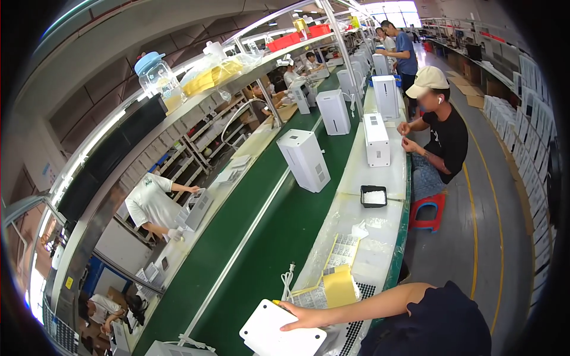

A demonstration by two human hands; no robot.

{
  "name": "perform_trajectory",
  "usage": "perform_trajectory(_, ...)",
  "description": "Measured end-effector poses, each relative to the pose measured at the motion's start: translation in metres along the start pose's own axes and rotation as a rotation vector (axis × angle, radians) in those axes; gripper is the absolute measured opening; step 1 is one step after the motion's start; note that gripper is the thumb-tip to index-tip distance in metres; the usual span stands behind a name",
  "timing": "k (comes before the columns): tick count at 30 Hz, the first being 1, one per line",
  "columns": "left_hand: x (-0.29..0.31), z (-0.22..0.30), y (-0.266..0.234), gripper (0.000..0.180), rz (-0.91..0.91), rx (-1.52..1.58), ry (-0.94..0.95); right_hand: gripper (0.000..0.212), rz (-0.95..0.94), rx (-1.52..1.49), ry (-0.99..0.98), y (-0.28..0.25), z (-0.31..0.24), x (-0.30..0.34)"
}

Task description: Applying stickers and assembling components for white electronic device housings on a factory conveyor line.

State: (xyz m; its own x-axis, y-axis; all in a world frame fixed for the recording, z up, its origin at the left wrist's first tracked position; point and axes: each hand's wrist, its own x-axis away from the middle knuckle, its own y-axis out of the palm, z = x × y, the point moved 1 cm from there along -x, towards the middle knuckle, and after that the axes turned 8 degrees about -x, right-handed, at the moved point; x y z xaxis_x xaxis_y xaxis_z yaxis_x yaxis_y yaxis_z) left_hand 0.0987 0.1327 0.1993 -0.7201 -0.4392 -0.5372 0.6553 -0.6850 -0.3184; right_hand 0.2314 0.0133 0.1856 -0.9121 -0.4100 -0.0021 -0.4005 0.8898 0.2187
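My right hand [301, 318] reaches in from the lower right, the arm in a dark navy sleeve. It grips the edge of a white box-shaped appliance [270, 331], thumb on the flat face and the other fingers at the upper edge. That face has rounded corners with dark round spots; the lower part is cut off by the picture's edge. A bit of yellow shows at my fingertips. Beside the hand lie a yellow sheet [339, 288] and sheets of pale labels [343, 250]. A coiled white power cord [287, 279] is just beyond. My left hand is not visible.
White appliances [304, 160] stand along the green conveyor [261, 234]. On the side bench are a black tray [373, 197] of small white pieces and crumpled white paper [359, 229]. A co-worker in black [442, 139] sits on a red stool [428, 212]; others work across the conveyor.
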Motion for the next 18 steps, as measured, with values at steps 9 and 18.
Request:
perform_trajectory(9, -0.005, -0.023, -0.008, 0.046, 0.133, 0.275, -0.324, 0.087, 0.123, -0.284, 0.106, 0.014, -0.025, -0.069)
perform_trajectory(18, 0.021, -0.031, -0.046, 0.028, -0.026, -0.302, -0.183, 0.080, 0.273, -0.302, -0.139, 0.017, -0.016, -0.157)
